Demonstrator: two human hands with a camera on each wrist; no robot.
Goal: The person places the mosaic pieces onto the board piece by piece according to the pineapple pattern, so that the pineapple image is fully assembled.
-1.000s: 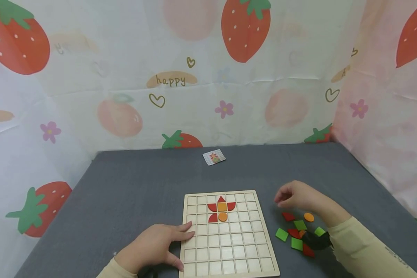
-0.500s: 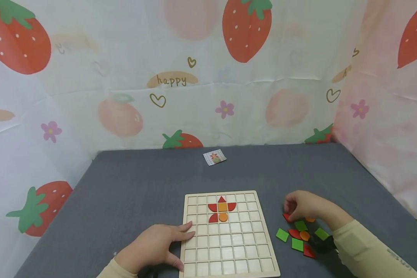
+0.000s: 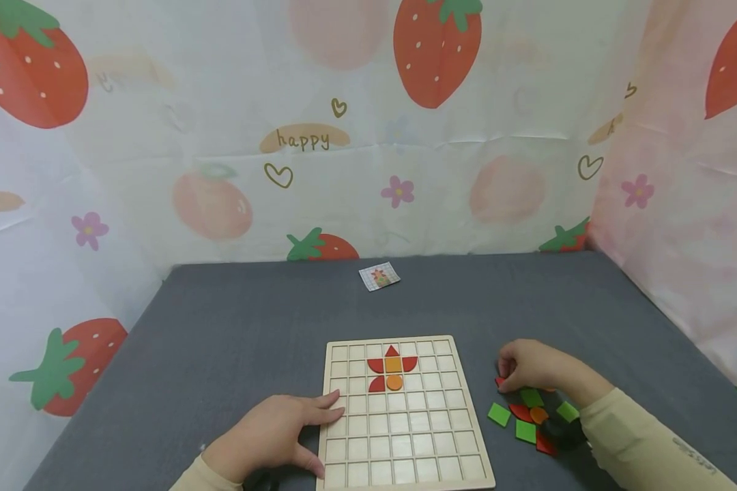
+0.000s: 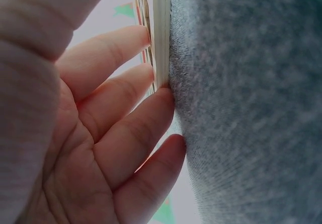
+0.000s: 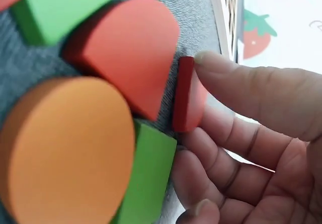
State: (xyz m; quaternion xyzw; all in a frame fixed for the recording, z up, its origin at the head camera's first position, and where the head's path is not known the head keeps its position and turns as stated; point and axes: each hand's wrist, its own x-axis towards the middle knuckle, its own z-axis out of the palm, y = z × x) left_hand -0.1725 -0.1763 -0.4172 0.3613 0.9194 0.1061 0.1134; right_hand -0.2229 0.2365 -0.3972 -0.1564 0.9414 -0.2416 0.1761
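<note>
Your R hand pinches a red pc btwn thumb and fingers, at the far end of the loose pile, just R of the board. Your L hand has fingers spread, nearly straight, resting on and against the board's L edge.

Board = pale, wood-like, raised grid of sq cells. Set in it: red triangle, orange square, orange disc, red quarter-rounds. Your loose pcs are thick, smooth, matte: green squares, a rounded red wedge, an orange round. Grey cloth underneath has a woven, fuzzy texture.

Hard to see: your pinched pc's full outline, since fingers cover part; another orange pc, mostly behind your R hand; a dark item by your R sleeve, unclear what. Card at back: tiny print, details n/a. Board's near edge is partly cut off at frame bottom.
</note>
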